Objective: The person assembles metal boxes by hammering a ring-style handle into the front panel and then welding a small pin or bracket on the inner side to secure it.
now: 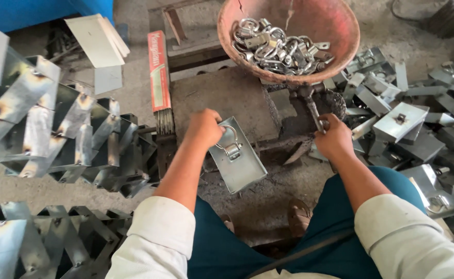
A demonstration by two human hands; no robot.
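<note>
White sleeves and teal trousers fill the near edge. Stacked welded brackets (46,129) crowd the left, so many look finished. At the bench (227,95) the left hand (203,128) grips a metal plate (237,157) bearing a ring latch (232,142); the right hand (334,138) closes round a tool handle (313,111). Loose rings fill the red bowl (335,26), and unworked plates (407,124) pile up right, leaving little free room.

The person wears a white shirt, its sleeves rolled above the elbows into thick cuffs, leaving both forearms bare. Below the sleeves come teal trousers (227,248). Between the knees, a brown sandal (300,214) shows. The left hand (204,128) and right hand (335,138) are ungloved.
</note>
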